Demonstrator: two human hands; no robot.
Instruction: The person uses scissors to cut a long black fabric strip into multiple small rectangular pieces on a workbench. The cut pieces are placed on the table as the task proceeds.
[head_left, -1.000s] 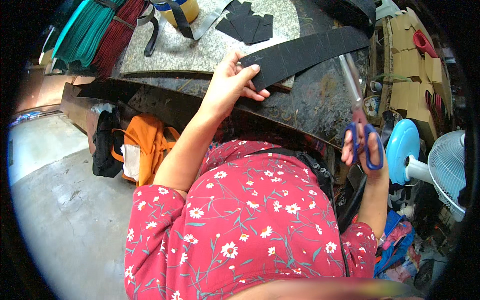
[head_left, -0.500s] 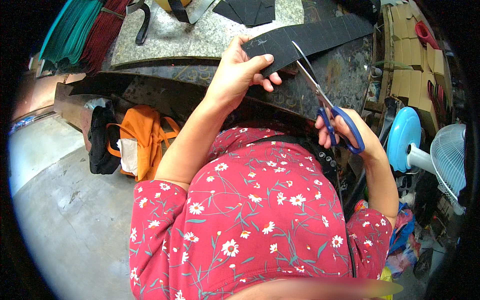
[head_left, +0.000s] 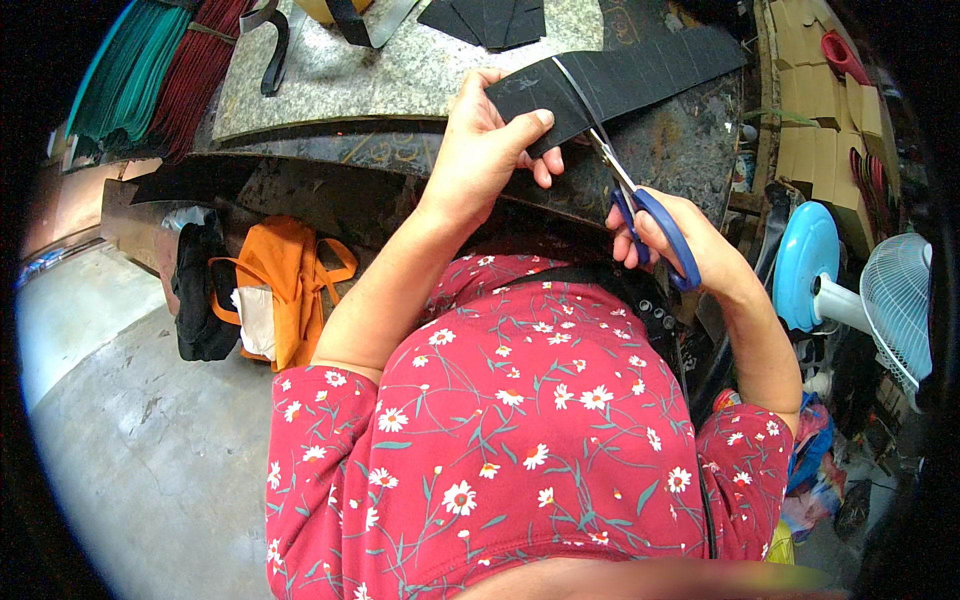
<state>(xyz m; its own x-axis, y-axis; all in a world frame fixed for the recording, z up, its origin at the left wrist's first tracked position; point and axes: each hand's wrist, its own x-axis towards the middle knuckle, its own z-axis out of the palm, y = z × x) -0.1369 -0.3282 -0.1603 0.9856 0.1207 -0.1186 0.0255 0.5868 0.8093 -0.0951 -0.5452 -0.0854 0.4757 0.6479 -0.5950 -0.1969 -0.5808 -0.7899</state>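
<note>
Scissors (head_left: 640, 205) gripped in right hand (head_left: 690, 250), blades across black strip (head_left: 620, 80); left hand (head_left: 485, 150) pinches strip end, 12 o'clock of torso.

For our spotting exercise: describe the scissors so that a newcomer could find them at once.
Start at the dark workbench ahead of the person in the red floral top. The right hand holds the scissors there, blades across a long black strip that the left hand grips. Their blue handles and silver blades set them apart.
</note>
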